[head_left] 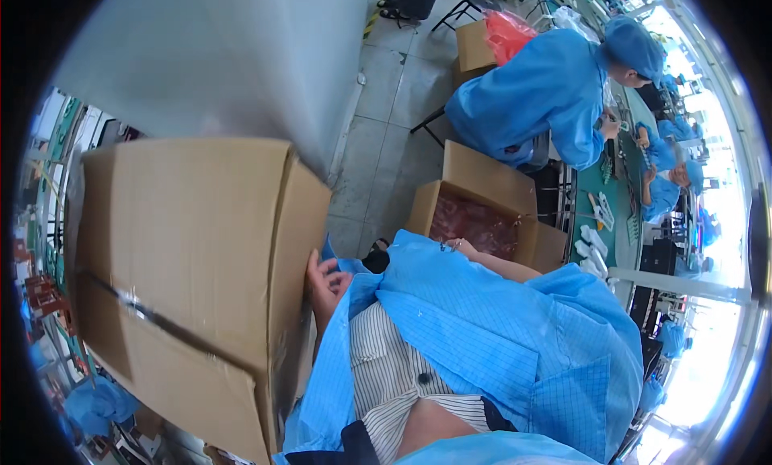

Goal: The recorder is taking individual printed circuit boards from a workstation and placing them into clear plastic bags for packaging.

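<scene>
A large closed cardboard box [185,224] fills the left side, with a strip of tape across its top flaps. My left hand [326,282] is at its right side, fingers apart and loosely bent, nothing gripped between them. The fingertips are close against the cardboard; whether they press on it I cannot tell. My right hand [462,246] is in front of my blue coat, fingers bent and partly hidden by the cloth. A small dark thing shows at its fingertips, too small to name. Beyond it stands an open cardboard box [426,212] with reddish plastic bags [473,228] inside.
A co-worker in blue [523,95] sits at a green workbench [599,224] on the right, which has white parts on it. A grey panel [209,55] rises behind the large box. Grey floor tiles [378,127] run between them, with a stool [474,3] farther off.
</scene>
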